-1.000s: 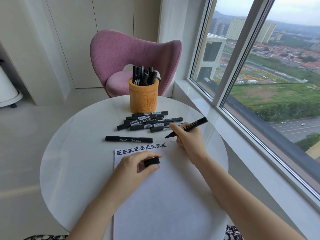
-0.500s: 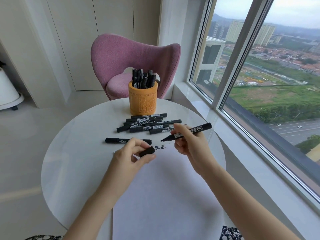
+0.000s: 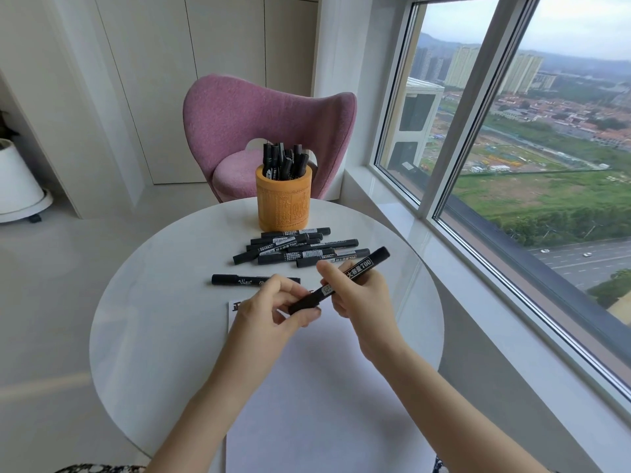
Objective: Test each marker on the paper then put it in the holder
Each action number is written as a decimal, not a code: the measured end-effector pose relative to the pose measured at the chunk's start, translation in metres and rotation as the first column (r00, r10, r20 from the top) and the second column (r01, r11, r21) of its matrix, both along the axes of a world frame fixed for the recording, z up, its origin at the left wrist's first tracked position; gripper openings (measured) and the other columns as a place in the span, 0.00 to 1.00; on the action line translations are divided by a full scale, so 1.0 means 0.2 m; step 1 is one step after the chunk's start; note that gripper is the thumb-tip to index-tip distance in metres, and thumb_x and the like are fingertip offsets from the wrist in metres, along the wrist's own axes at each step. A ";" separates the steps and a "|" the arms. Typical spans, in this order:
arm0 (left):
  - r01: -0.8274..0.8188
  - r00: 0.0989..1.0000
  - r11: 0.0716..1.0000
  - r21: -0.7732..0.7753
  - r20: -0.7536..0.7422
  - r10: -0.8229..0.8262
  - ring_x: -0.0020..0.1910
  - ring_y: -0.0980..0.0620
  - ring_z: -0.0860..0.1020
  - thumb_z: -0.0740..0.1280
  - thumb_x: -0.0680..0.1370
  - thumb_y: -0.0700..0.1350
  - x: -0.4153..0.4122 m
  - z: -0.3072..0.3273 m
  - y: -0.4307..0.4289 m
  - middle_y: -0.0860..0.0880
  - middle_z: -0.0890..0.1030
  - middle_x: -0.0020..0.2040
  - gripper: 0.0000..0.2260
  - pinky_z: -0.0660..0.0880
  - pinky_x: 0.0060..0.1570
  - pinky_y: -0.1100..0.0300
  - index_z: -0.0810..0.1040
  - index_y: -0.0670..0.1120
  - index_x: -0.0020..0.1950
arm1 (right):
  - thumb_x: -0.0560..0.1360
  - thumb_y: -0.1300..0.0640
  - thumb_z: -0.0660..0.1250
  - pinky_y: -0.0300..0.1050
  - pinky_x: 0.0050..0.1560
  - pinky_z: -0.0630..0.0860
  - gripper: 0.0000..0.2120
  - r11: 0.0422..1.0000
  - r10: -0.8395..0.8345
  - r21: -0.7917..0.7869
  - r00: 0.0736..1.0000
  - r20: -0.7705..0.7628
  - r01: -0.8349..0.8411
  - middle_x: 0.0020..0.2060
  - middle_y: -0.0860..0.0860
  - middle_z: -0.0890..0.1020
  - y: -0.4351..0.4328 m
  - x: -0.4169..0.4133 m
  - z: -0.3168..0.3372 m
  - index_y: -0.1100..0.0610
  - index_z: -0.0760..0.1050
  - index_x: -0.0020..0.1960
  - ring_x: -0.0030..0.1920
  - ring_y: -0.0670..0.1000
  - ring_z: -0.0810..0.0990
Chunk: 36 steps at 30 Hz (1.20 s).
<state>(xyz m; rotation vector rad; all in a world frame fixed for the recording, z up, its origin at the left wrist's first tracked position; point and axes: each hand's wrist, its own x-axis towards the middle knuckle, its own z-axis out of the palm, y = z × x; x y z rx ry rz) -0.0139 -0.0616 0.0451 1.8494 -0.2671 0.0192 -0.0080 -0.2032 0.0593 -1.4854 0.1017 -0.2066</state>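
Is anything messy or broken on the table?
Nothing looks broken or spilled. The loose black markers lie jumbled in front of the carved orange holder, and one more black marker lies alone, apart from them, near the white paper sheet.

Your table looks smooth and glossy; the paper matt. Your holder looks like carved wood; the chair nubbly cloth.

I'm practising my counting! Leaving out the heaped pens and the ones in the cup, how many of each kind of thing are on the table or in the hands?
Markers: 2 (the held marker and the lone marker)
Holder: 1
Paper sheets: 1
Total: 4
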 end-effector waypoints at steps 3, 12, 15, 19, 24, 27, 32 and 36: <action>-0.038 0.998 0.999 -0.021 0.049 0.039 0.35 0.53 0.78 0.74 0.71 0.41 -0.02 0.00 -0.02 0.54 0.84 0.38 0.10 0.72 0.39 0.63 0.74 0.51 0.41 | 0.75 0.64 0.65 0.37 0.26 0.58 0.21 0.999 -0.031 -0.010 0.999 0.011 0.031 0.22 0.46 0.60 0.02 0.01 -0.01 0.54 0.61 0.29 0.25 0.48 0.57; -0.113 0.984 0.992 -0.051 0.136 0.119 0.34 0.57 0.77 0.73 0.71 0.41 -0.01 0.01 0.01 0.56 0.83 0.38 0.08 0.72 0.38 0.67 0.77 0.52 0.41 | 0.77 0.59 0.66 0.38 0.26 0.56 0.21 0.996 0.052 0.069 0.997 -0.058 -0.048 0.21 0.45 0.59 0.07 0.04 0.01 0.54 0.61 0.30 0.23 0.47 0.56; -0.129 0.978 0.986 -0.105 0.154 0.144 0.35 0.57 0.80 0.72 0.72 0.40 0.02 0.04 0.05 0.57 0.84 0.39 0.07 0.74 0.40 0.69 0.80 0.52 0.44 | 0.76 0.50 0.68 0.40 0.28 0.54 0.22 0.987 0.146 0.080 0.987 -0.074 -0.140 0.25 0.51 0.57 0.06 0.07 0.01 0.55 0.59 0.32 0.26 0.49 0.56; -0.189 0.959 0.971 -0.145 0.184 0.215 0.36 0.60 0.80 0.71 0.73 0.41 0.08 0.08 0.11 0.58 0.83 0.38 0.05 0.72 0.39 0.73 0.82 0.50 0.46 | 0.70 0.43 0.71 0.40 0.29 0.58 0.19 0.980 0.176 0.117 0.976 -0.131 -0.161 0.26 0.52 0.65 0.03 0.09 0.01 0.59 0.70 0.40 0.27 0.48 0.64; -0.208 0.951 0.965 -0.158 0.197 0.238 0.37 0.60 0.80 0.73 0.71 0.40 0.13 0.12 0.18 0.59 0.83 0.40 0.08 0.76 0.41 0.70 0.81 0.53 0.44 | 0.71 0.52 0.74 0.33 0.44 0.69 0.08 0.946 -0.006 -0.323 0.998 0.062 0.026 0.44 0.46 0.77 -0.04 0.14 -0.03 0.51 0.81 0.49 0.45 0.44 0.73; -0.203 0.945 0.966 -0.160 0.227 0.236 0.40 0.59 0.81 0.73 0.71 0.39 0.15 0.12 0.16 0.56 0.84 0.41 0.08 0.75 0.44 0.69 0.81 0.50 0.45 | 0.71 0.54 0.74 0.32 0.53 0.66 0.04 0.771 0.109 -0.634 0.966 0.234 0.067 0.48 0.44 0.74 -0.03 0.15 -0.02 0.48 0.84 0.46 0.53 0.45 0.70; -0.176 0.939 0.964 -0.197 0.261 0.225 0.39 0.59 0.82 0.72 0.72 0.38 0.15 0.17 0.10 0.54 0.83 0.39 0.08 0.76 0.42 0.71 0.80 0.48 0.48 | 0.70 0.58 0.75 0.30 0.40 0.67 0.06 0.743 0.257 -0.669 0.912 0.319 0.024 0.39 0.45 0.75 0.03 0.19 0.04 0.59 0.82 0.46 0.36 0.44 0.72; -0.189 0.942 0.965 -0.183 0.243 0.231 0.41 0.60 0.81 0.72 0.72 0.41 0.20 0.17 0.11 0.55 0.83 0.44 0.14 0.75 0.44 0.72 0.76 0.55 0.54 | 0.71 0.63 0.73 0.29 0.37 0.68 0.05 0.743 0.263 -0.665 0.882 0.392 0.074 0.39 0.49 0.76 0.07 0.29 0.08 0.61 0.77 0.44 0.36 0.42 0.74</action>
